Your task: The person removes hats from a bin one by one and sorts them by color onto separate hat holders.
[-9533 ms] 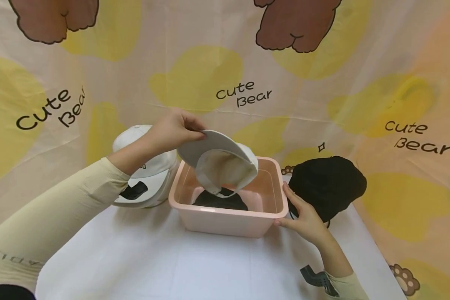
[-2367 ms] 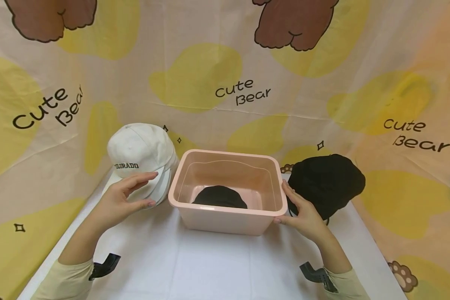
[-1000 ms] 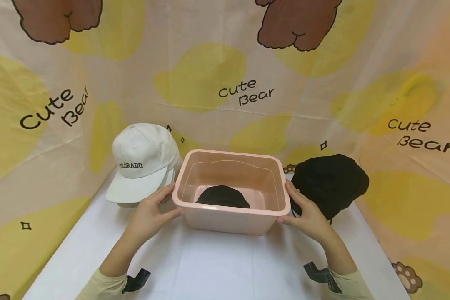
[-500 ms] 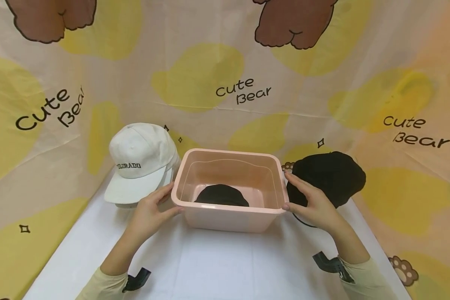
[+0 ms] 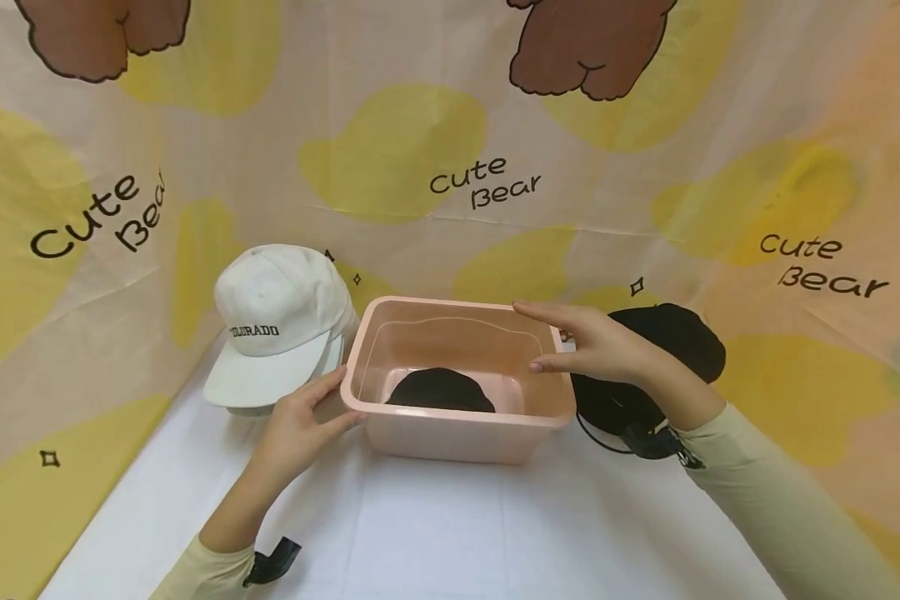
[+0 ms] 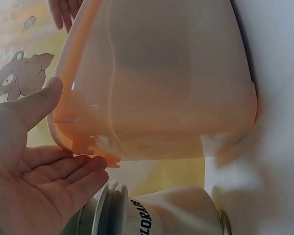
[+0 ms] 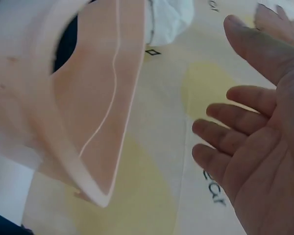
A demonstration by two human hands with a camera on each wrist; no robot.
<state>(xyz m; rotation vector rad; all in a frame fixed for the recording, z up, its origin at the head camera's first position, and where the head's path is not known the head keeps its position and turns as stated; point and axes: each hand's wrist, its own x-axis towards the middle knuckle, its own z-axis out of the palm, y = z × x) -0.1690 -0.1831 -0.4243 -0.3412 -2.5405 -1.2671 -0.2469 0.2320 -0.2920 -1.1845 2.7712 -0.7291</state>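
Observation:
A pink plastic storage bin (image 5: pixel 450 437) stands mid-table with a black cap (image 5: pixel 441 390) lying inside it. My left hand (image 5: pixel 297 429) holds the bin's left front corner, thumb on one side and fingers on the other, as the left wrist view also shows. Above the bin's right end is my right hand (image 5: pixel 596 342), its fingers spread and nothing in them. The right wrist view shows that hand (image 7: pixel 264 127) apart from the rim. Left of the bin sits a stack of white caps (image 5: pixel 277 308), the top one lettered.
Black headwear (image 5: pixel 675 333) with a dark cord lies right of the bin, partly behind my right forearm. White cloth (image 5: pixel 427 533) covers the table. A printed curtain (image 5: pixel 390 150) hangs close behind the bin and caps.
A white cap held over the bin earlier is no longer there. My left hand moved to the bin's left corner; my right hand let go of the right side and rose over that end.

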